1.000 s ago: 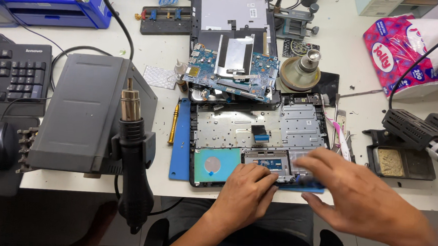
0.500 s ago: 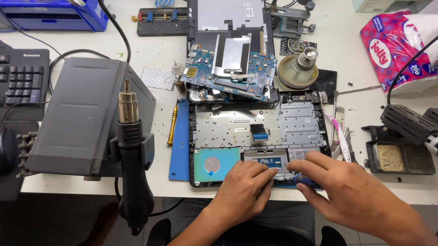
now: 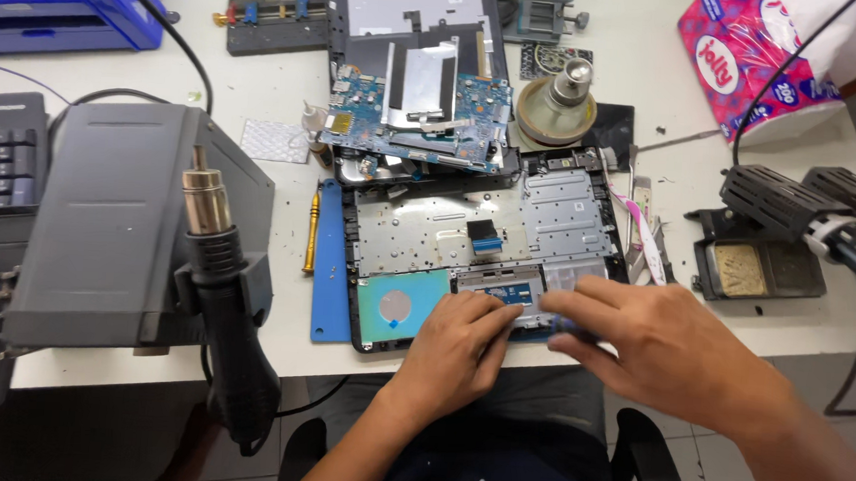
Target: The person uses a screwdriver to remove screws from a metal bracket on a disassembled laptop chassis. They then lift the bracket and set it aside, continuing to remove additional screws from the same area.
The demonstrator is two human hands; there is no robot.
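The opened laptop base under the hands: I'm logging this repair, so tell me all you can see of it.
The laptop base lies flat and open on a blue mat at the table's near edge. Its black frame holds a grey, metal-looking perforated plate, a small blue ribbon cable and a light-blue drive at its near left corner. The left hand and right hand both rest on the touchpad board along its near edge.

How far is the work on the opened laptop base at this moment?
Done: the laptop base lies open, and its blue circuit board lies apart on a dark panel behind it. In hand: the left hand and right hand both press on the touchpad area at the front edge. Left: the base has no board in it and the yellow screwdriver lies unused.
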